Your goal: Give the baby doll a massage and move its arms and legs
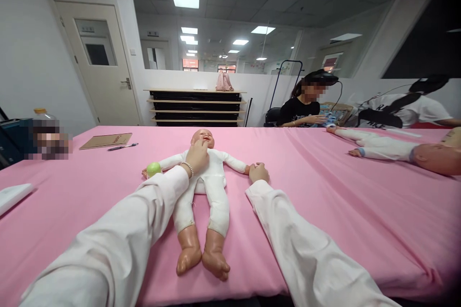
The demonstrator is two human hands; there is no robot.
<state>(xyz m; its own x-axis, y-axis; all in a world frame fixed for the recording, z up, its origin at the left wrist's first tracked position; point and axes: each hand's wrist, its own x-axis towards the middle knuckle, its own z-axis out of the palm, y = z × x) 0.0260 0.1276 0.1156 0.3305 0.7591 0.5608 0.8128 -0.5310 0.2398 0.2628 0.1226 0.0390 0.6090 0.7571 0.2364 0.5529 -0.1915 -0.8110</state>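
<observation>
Head view, a doll (215, 165) lay face-up on the near side of the pink table (324, 192), left hand (199, 154) at its chin, grip unclear, right hand (259, 172) grasping its hand, green ball (153, 169) to the left.

White cloth and tan-brown plastic color the soft-bodied baby doll (219, 204) against a plain pink fabric tablecloth (382, 211), with a light-green round ball (153, 169) and off-white long fabric sleeves (122, 230) adding paler tones. A flat rectangular brown notebook (106, 141) carries darker lettering; a second white-clothed doll (391, 148) bears blue trim. A black T-shirt (300, 110) shows pale lettering.
</observation>
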